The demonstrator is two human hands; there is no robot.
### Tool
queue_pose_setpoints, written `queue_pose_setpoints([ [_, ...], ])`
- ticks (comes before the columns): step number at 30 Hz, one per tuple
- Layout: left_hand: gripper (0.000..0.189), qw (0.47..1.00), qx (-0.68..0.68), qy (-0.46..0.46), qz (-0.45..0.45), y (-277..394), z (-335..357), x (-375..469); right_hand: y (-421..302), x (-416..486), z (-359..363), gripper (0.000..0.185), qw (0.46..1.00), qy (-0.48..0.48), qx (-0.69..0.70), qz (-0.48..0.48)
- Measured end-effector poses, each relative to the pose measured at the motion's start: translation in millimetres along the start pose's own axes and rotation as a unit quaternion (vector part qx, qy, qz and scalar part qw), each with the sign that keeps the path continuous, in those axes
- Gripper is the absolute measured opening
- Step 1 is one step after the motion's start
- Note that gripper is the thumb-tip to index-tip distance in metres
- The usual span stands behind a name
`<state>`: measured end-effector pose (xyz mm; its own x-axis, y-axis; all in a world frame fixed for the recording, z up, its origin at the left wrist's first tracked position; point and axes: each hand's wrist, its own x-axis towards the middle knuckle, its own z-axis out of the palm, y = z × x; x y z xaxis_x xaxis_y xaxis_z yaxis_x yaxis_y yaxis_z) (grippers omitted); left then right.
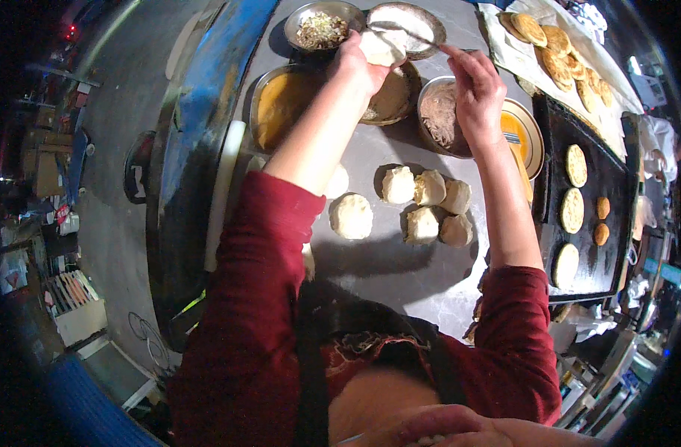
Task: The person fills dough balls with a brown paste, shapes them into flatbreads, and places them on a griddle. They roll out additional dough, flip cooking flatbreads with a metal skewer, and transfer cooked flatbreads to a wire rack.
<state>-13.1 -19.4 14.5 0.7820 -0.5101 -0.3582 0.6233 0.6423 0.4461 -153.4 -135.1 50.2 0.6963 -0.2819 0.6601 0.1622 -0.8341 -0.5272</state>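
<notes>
My left hand (363,70) holds a flattened piece of white dough (384,47) above the bowls. In my right hand (477,89) is the end of a thin utensil (419,34), whose far part lies over a bowl of white powder (402,14). Left of that stands a metal bowl of chopped filling (322,29). Below my hands are a bowl of brownish, grainy stuff (393,98) and a bowl of brown paste (440,112). Several dough balls (421,224) rest on the grey table, with a single round one (353,217) to their left.
At right, a black griddle (589,262) carries flat round cakes (572,210) and two small brown pieces. Browned cakes (558,64) lie on a white cloth (614,120) beyond. A pan of orange-brown liquid (282,103), a white rod (226,190) and a plate with a brush (533,137) flank the work area.
</notes>
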Motion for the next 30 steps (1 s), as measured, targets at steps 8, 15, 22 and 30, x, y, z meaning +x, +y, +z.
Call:
queue_pose_setpoints([
  [8,0.066,0.996,0.083,0.012,0.038,41.7,-48.2,-112.5,-14.2,5.7,46.2,0.026,0.988,-0.104,-0.109,-0.027],
  [15,0.061,0.993,0.103,0.047,0.045,81.1,-137.3,-240.7,-169.3,-150.0,20.6,0.023,0.939,-0.333,0.078,0.047],
  [22,0.064,0.988,0.107,0.104,0.038,61.9,-150.4,-301.5,-233.5,-235.1,55.0,0.053,0.955,-0.283,-0.033,0.086],
  [30,0.066,0.995,0.058,0.069,0.033,19.2,-171.2,-303.7,-241.2,-235.4,62.2,0.017,0.937,-0.333,-0.054,0.093],
])
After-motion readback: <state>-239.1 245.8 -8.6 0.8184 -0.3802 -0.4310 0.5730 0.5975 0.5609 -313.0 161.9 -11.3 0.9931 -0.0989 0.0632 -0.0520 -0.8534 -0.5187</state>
